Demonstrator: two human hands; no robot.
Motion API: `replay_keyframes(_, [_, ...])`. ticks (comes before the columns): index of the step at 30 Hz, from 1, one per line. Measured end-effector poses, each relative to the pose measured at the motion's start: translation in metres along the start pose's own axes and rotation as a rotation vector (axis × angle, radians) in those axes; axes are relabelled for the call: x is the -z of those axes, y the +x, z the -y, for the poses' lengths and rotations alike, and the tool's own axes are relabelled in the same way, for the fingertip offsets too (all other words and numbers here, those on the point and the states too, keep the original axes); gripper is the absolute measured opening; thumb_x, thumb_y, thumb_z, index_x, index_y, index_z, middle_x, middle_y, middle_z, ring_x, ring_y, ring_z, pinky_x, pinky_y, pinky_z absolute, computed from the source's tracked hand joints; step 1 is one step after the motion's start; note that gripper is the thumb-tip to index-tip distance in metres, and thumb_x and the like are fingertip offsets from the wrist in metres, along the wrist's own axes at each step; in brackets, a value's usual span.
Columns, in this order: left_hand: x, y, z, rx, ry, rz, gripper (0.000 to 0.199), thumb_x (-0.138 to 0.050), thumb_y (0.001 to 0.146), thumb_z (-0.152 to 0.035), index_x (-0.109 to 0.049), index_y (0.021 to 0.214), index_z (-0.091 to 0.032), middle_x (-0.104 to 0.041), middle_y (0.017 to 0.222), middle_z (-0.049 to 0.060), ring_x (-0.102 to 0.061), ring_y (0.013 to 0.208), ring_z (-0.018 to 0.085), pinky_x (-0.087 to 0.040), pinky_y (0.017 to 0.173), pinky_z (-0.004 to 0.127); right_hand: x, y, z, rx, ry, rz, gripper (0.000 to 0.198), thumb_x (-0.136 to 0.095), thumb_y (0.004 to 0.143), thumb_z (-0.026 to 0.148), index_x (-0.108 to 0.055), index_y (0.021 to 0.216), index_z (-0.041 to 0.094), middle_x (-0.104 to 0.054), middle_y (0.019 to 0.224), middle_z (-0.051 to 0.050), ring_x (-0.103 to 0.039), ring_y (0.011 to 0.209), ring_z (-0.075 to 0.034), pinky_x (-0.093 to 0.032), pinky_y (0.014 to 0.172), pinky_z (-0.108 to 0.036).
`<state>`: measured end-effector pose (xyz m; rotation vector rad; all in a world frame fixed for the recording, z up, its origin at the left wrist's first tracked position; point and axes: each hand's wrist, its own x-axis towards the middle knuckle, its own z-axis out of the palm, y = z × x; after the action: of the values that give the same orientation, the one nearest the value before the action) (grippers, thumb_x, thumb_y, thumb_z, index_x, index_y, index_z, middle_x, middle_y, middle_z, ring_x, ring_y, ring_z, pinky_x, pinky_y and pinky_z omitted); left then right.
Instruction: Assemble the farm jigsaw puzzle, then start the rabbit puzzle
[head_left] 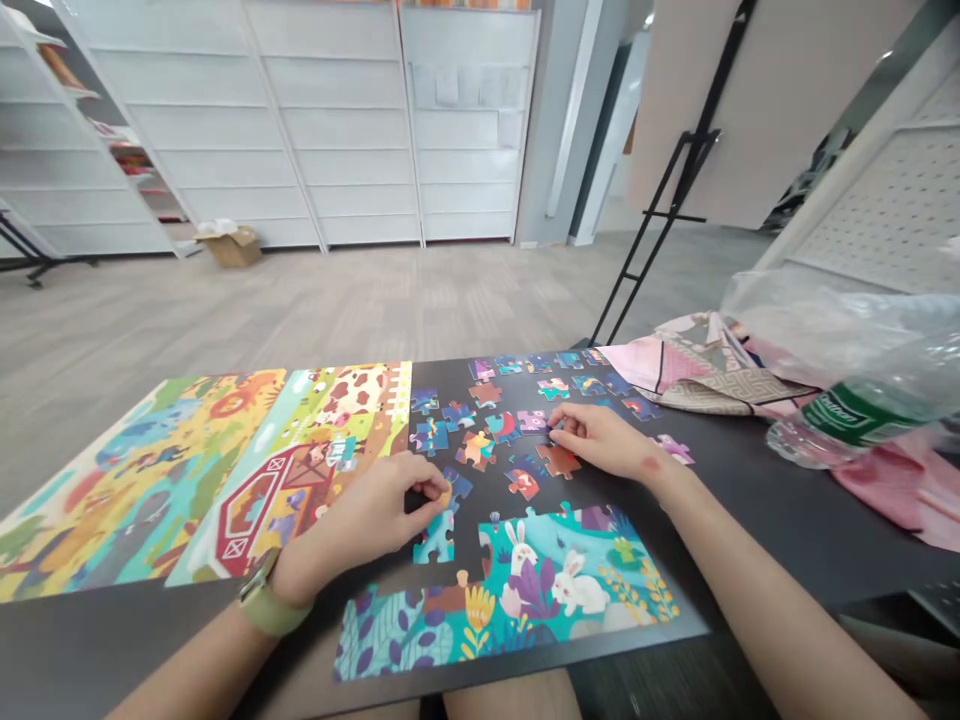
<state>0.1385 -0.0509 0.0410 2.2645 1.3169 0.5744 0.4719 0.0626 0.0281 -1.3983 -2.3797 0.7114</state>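
My left hand [394, 505] is closed in a pinch above the loose pieces, a puzzle piece at its fingertips, mostly hidden. Just under the thumb lies a teal puzzle piece [435, 541]. My right hand [600, 438] rests with thumb and fingers slightly apart, holding nothing that I can see. Its fingertips are beside a purple puzzle piece [532, 421] and a brown puzzle piece [559, 461]. Closer to me is a partly joined puzzle [555, 580] with white rabbits and plants; its upper left is a gap showing dark table.
Several loose pieces lie across the far part of the dark table [750, 510]. Two colourful picture sheets [247, 480] cover the left side. On the right are a pink patterned cloth [675, 365] and a plastic bottle [847, 420] on its side. An easel [667, 200] stands beyond.
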Motion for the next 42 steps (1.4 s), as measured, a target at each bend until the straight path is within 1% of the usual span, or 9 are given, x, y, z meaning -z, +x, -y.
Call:
replay_keyframes(7, [0.004,0.014,-0.004,-0.006,0.189,-0.020,0.019,-0.054,0.098,-0.028,-0.071,0.098,-0.019,-0.068,0.094,0.008,-0.064,0.090,0.026,-0.050,0.078,0.038,0.002,-0.002,0.002,0.004,-0.002,-0.002,0.019,-0.055,0.093,0.038,-0.066,0.097,0.023,-0.067,0.068,0.002,-0.062,0.063,-0.018,-0.040,0.061,-0.029])
replay_keyframes(13, [-0.002,0.047,-0.002,-0.147,0.200,0.012,0.030,-0.061,0.092,-0.017,-0.066,0.121,-0.021,-0.066,0.123,0.009,-0.059,0.115,0.029,-0.049,0.099,0.044,0.001,-0.001,0.001,0.008,-0.010,-0.002,0.021,-0.054,0.093,0.040,-0.065,0.097,0.022,-0.067,0.067,0.002,-0.062,0.063,-0.018,-0.040,0.061,-0.029])
replay_keyframes(17, [-0.008,0.065,0.005,-0.209,0.145,0.065,0.032,-0.061,0.093,-0.015,-0.066,0.124,-0.020,-0.071,0.116,0.009,-0.061,0.113,0.027,-0.050,0.099,0.041,0.001,-0.001,0.001,0.006,-0.009,0.006,0.023,-0.054,0.094,0.041,-0.065,0.098,0.022,-0.066,0.066,0.002,-0.061,0.063,-0.018,-0.040,0.060,-0.029])
replay_keyframes(22, [-0.005,0.071,0.005,-0.181,0.066,0.029,0.032,-0.067,0.091,-0.018,-0.066,0.123,-0.018,-0.067,0.110,0.010,-0.062,0.104,0.027,-0.049,0.094,0.042,0.001,0.000,-0.001,0.006,-0.012,0.015,0.024,-0.054,0.093,0.042,-0.065,0.099,0.022,-0.065,0.066,0.002,-0.061,0.063,-0.018,-0.039,0.060,-0.029])
replay_keyframes(27, [0.011,0.050,-0.016,-0.119,-0.103,-0.018,0.014,-0.061,0.097,-0.026,-0.065,0.109,-0.020,-0.068,0.098,0.004,-0.064,0.085,0.019,-0.051,0.077,0.032,0.001,0.001,-0.001,-0.004,-0.015,0.021,0.025,-0.054,0.093,0.043,-0.065,0.099,0.022,-0.067,0.067,0.001,-0.060,0.062,-0.018,-0.039,0.059,-0.029])
replay_keyframes(32, [0.009,-0.001,-0.030,0.129,-0.646,0.303,0.016,-0.063,0.095,-0.036,-0.061,0.095,-0.020,-0.068,0.086,0.000,-0.066,0.076,0.016,-0.052,0.070,0.027,0.001,0.001,0.001,-0.008,-0.020,0.012,0.024,-0.054,0.092,0.042,-0.066,0.098,0.022,-0.067,0.065,0.001,-0.059,0.062,-0.018,-0.039,0.060,-0.029])
replay_keyframes(36, [-0.001,-0.026,-0.023,0.207,-0.486,0.172,0.015,-0.062,0.094,-0.036,-0.064,0.095,-0.021,-0.067,0.082,0.000,-0.061,0.073,0.016,-0.047,0.064,0.026,0.001,0.001,0.001,-0.020,-0.029,0.002,0.023,-0.055,0.091,0.042,-0.067,0.098,0.023,-0.067,0.066,0.001,-0.060,0.062,-0.019,-0.038,0.059,-0.030])
replay_keyframes(38, [-0.004,-0.029,-0.020,0.191,-0.367,0.092,0.013,-0.060,0.095,-0.034,-0.066,0.095,-0.022,-0.068,0.082,0.000,-0.060,0.072,0.016,-0.045,0.063,0.026,0.000,0.001,0.001,-0.022,-0.034,0.005,0.023,-0.055,0.092,0.042,-0.066,0.098,0.023,-0.067,0.066,0.001,-0.060,0.062,-0.019,-0.038,0.060,-0.030])
replay_keyframes(42, [-0.005,-0.024,-0.019,0.171,-0.296,0.051,0.020,-0.057,0.096,-0.033,-0.069,0.108,-0.023,-0.075,0.087,0.001,-0.065,0.074,0.018,-0.045,0.062,0.027,0.000,0.002,0.001,-0.029,-0.029,0.008,0.022,-0.055,0.092,0.042,-0.066,0.097,0.024,-0.066,0.065,0.002,-0.060,0.062,-0.019,-0.039,0.060,-0.030])
